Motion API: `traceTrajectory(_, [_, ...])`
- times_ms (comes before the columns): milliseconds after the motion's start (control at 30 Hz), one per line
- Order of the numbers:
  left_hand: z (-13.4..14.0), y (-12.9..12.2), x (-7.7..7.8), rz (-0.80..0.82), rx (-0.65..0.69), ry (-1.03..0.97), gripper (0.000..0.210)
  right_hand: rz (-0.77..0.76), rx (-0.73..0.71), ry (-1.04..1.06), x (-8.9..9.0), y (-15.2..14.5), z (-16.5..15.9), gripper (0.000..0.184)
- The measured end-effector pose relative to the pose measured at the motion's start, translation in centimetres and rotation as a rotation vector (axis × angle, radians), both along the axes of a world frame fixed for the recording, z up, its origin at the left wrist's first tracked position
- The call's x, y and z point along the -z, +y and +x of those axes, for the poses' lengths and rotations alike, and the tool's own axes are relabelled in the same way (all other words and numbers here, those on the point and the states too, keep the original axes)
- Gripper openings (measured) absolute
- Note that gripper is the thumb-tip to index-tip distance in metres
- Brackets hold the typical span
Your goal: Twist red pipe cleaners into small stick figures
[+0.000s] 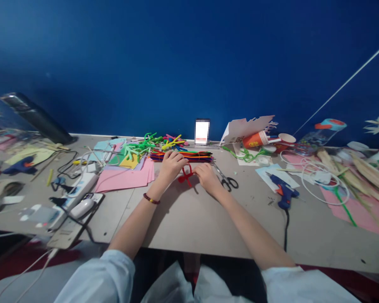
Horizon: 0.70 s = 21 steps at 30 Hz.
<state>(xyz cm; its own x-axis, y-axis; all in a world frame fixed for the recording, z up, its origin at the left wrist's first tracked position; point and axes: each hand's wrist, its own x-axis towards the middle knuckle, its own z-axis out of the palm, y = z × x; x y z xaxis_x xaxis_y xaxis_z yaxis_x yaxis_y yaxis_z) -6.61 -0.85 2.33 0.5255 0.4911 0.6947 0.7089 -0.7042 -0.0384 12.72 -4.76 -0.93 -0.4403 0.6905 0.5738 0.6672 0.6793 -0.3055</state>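
Red pipe-cleaner piece (185, 178) is in the centre of the frame, low over the table (189, 227), between the two hands. Going from the left, first comes the left forearm, which rises from the lower left, with a dark beaded bracelet (151, 199) at the wrist. The left hand (173, 166) is back upward, its fingers bent over toward the right; the piece lies just right of it and a little lower. I cannot tell if these fingertips are closed on it. The piece makes an open loop, its longer direction seems to go up and down in the frame, with a crossing at the bottom. On its right side, the right hand (207, 176) points to the upper left, with thumb and finger seemingly pinched together on the loop's edge. Both hands are about equally near. Farther right lie scissors (223, 177), apart from this hand.
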Motion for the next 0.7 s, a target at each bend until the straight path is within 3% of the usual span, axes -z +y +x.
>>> traceTrajectory(200, [-1.5, 1.2, -0.3, -0.656, 0.288, -0.337, 0.022, -0.026, -0.079, 0.196, -0.3, -0.5, -0.6, 0.021])
traceTrajectory(367, [-1.1, 1.0, 0.7, -1.016, 0.293, -0.523, 0.027, -0.031, -0.067, 0.417, -0.5, -0.8, -0.9, 0.019])
traceTrajectory(567, [1.0, -0.1, 2.0, -1.055, 0.279, -0.364, 0.034, -0.073, 0.148, 0.54, 0.1, 0.0, -0.2, 0.019])
traceTrajectory(700, [2.3, -1.6, 1.5, -0.748, 0.133, -0.161, 0.026, -0.09, 0.317, 0.532, 0.9, 0.7, 0.6, 0.018])
